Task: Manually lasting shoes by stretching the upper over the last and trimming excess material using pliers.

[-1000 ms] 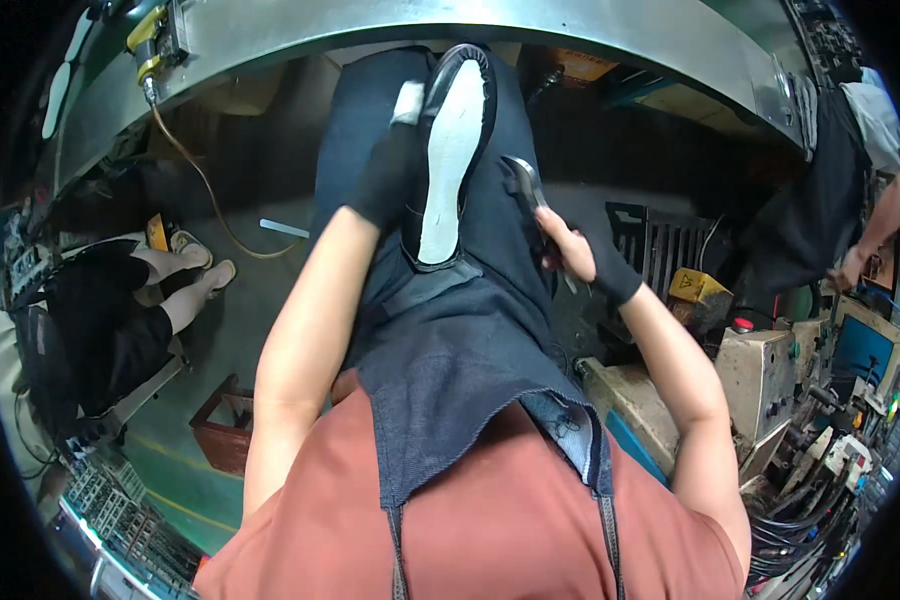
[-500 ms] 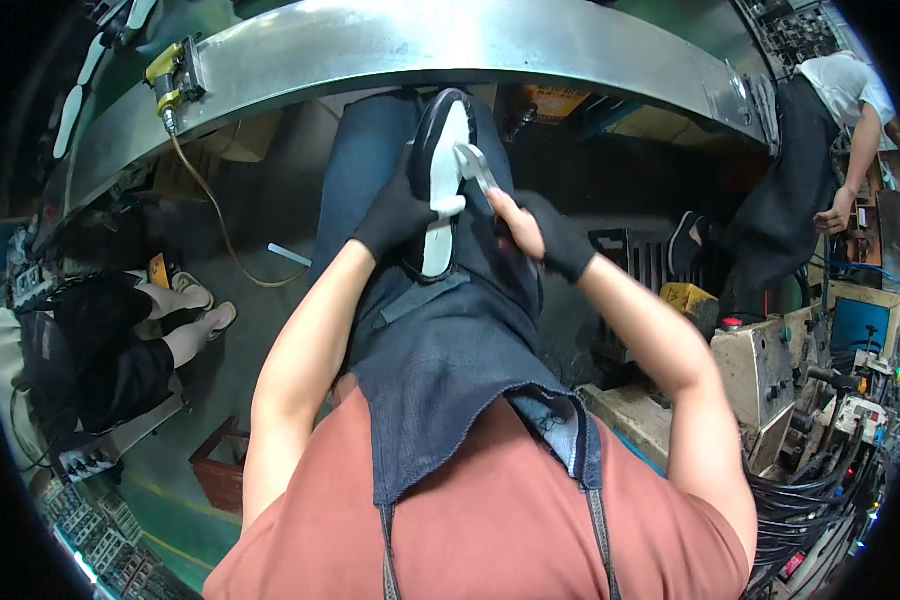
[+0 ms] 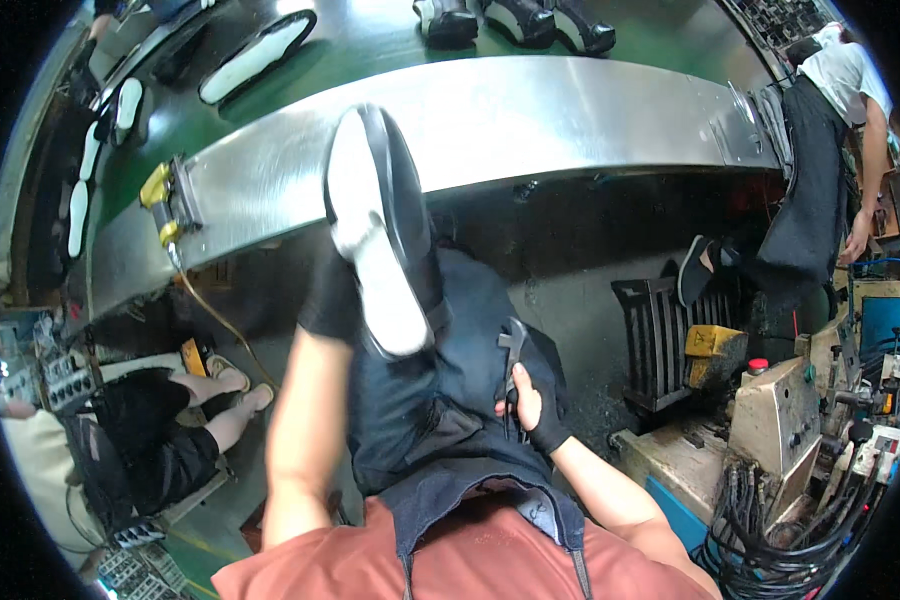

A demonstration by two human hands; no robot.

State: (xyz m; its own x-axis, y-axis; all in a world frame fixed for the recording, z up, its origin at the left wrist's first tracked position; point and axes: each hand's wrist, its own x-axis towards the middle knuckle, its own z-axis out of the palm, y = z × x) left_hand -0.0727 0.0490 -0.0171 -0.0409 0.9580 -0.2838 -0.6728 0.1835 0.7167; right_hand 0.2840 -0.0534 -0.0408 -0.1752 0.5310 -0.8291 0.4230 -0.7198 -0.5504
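My left hand [image 3: 330, 295], in a black fingerless glove, holds up a black shoe [image 3: 405, 190] with its white sole side facing me. It is raised above my lap, and its upper end overlaps the metal bench edge in view. My thumb lies across the sole's middle; the other fingers are hidden behind the shoe. Lower down by my right thigh, my right hand [image 3: 530, 405], gloved likewise, is closed round the handle of a metal hand tool [image 3: 513, 345] with a curved, jaw-like head, possibly pincers. The tool is apart from the shoe.
A curved metal bench edge [image 3: 570, 120] runs ahead, with a yellow tool [image 3: 160, 200] and its hose at left. On the green belt [image 3: 370, 60] beyond lie white-soled shoes [image 3: 260, 55] and black shoes [image 3: 520, 20]. A person [image 3: 830, 140] stands right, near a machine [image 3: 780, 410]; another sits left.
My left hand has lifted the shoe from my lap up toward the bench. My right hand has drawn the tool away from the sole, down beside my thigh. The view now takes in more belt.
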